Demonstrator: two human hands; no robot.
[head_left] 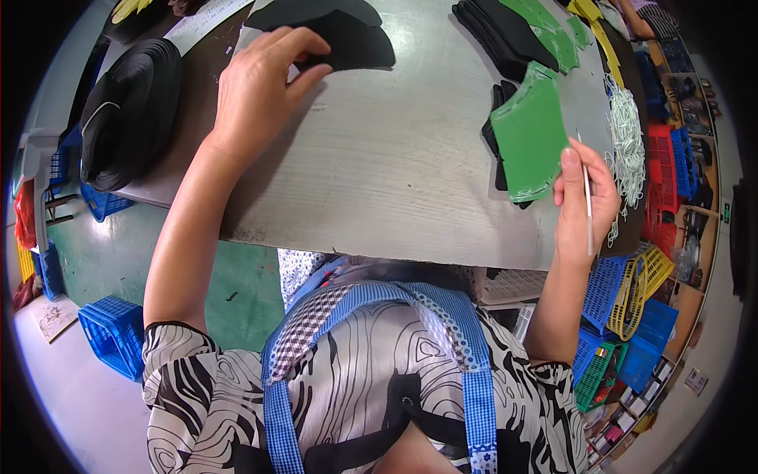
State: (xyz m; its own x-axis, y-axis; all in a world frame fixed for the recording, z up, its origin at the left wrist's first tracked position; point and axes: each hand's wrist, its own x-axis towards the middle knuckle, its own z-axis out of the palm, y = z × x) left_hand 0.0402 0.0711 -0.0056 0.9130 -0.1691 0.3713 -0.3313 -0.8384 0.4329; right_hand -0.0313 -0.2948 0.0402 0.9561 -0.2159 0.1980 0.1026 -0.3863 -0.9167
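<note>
Left hand: the left hand point(257, 87), at the upper left of the frame, is curved with thumb and forefinger parted, at the near edge of some black curved pieces point(351, 39); whether it touches them cannot be told.
Right hand: the right hand point(586, 197), at the right of the frame, is closed around a slim pen-like tool point(588, 209), its fingertips at the right edge of a green panel point(530, 142); whether they also pinch the panel is unclear.
Both hands: well apart, on opposite sides of the worktop point(387, 174).
Green panel: right of centre, over small black pieces point(499, 162) that show past its left and lower edges.
Marked so far: whitish strokes run along the panel's upper and lower ends; whether they are fresh or old marks cannot be told.
Black stock: the curved pieces lie at the top centre and a black stack point(501, 43) at the upper right, so much material seems left to handle.
Spare green: more green sheets point(553, 35) lie at the upper right, also streaked whitish.
Stage: judging by these piles, work looks under way and unfinished; no pile can be told as finished.
Edges: a black strap roll point(142, 107) stands upper left, a pale cord bundle point(628, 146) right.
</note>
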